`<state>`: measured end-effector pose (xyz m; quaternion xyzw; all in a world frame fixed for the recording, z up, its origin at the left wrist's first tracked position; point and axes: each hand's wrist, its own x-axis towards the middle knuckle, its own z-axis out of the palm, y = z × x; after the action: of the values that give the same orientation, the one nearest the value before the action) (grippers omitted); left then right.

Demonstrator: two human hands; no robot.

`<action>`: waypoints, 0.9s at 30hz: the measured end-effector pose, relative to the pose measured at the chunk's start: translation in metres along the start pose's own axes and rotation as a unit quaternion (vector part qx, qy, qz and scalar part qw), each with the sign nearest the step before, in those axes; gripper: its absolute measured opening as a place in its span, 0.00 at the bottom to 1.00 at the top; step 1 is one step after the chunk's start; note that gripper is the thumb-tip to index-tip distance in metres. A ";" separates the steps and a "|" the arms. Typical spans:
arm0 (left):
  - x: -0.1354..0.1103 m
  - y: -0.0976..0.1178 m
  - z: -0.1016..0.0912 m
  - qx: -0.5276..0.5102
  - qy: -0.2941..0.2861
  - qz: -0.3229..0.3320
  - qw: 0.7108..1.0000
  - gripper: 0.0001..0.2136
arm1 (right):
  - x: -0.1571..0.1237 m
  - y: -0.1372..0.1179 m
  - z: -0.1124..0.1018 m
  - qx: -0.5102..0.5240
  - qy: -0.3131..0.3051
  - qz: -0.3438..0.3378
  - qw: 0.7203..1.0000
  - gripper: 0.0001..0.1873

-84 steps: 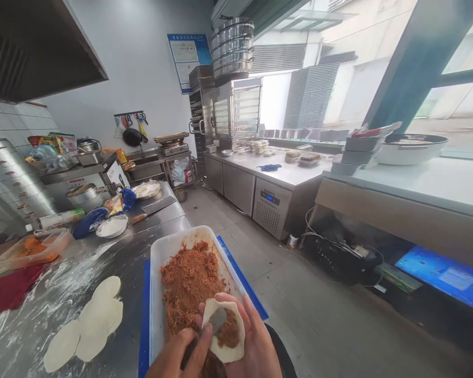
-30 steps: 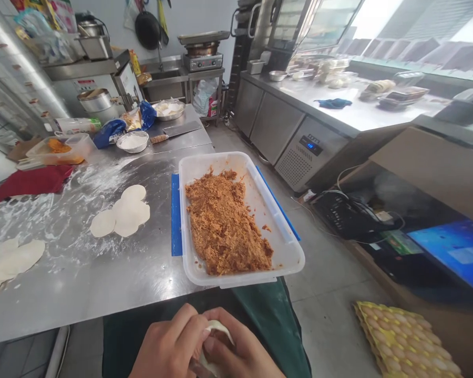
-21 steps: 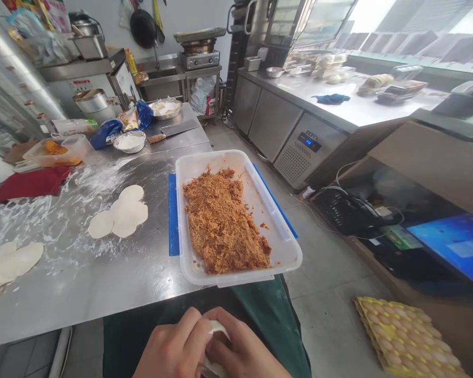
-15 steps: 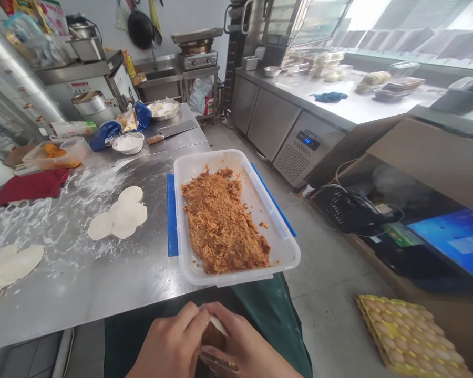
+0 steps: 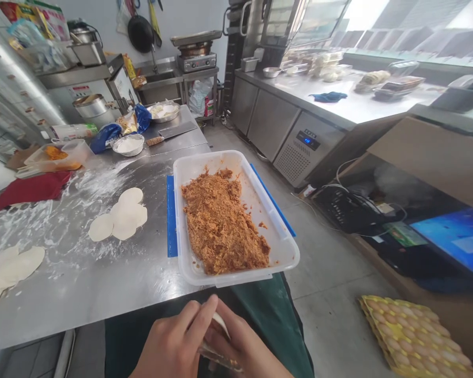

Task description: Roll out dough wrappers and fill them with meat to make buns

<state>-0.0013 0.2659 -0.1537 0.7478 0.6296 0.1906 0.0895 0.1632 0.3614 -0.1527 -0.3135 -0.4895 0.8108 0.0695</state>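
Observation:
Below the near edge of the tub, my left hand (image 5: 172, 337) and my right hand (image 5: 247, 336) are closed together around a piece of dough (image 5: 221, 324). Only its pale rim shows between my fingers; what it contains is mostly hidden. Something shiny with a brownish edge (image 5: 220, 358) shows under my right fingers, and I cannot make out what it is. Directly ahead is a white plastic tub (image 5: 278, 231) holding reddish-brown minced filling (image 5: 224, 226). Overlapping round dough wrappers (image 5: 125, 216) lie left of the tub, with more dough wrappers (image 5: 11, 268) at the far left.
The floured steel table (image 5: 114, 283) carries a cleaver (image 5: 173, 130), a bowl of flour (image 5: 128, 145) and a red cloth (image 5: 31, 190). A blue board (image 5: 172, 220) lies under the tub. Egg trays (image 5: 413, 336) stand low at right, near a cardboard box (image 5: 433, 157).
My left fingers have shifted up and right along the dough's rim. My right fingers have curled over it, covering the brown opening seen earlier. The tub and wrappers stay put.

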 end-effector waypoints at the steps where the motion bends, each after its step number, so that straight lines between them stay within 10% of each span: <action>1: 0.001 0.000 0.000 0.006 -0.003 0.002 1.000 0.22 | 0.000 0.000 0.000 -0.012 -0.001 0.001 1.000 0.12; 17: 0.004 0.001 0.005 0.045 -0.025 0.035 0.998 0.16 | 0.005 -0.008 -0.013 -0.209 -0.003 0.005 0.978 0.01; 27: 0.003 -0.007 0.004 -0.066 0.038 -0.017 0.997 0.16 | 0.001 0.008 -0.016 0.102 -0.104 -0.045 0.988 0.19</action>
<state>-0.0058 0.2708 -0.1598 0.7217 0.6314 0.2581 0.1178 0.1732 0.3701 -0.1655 -0.1968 -0.4225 0.8806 0.0861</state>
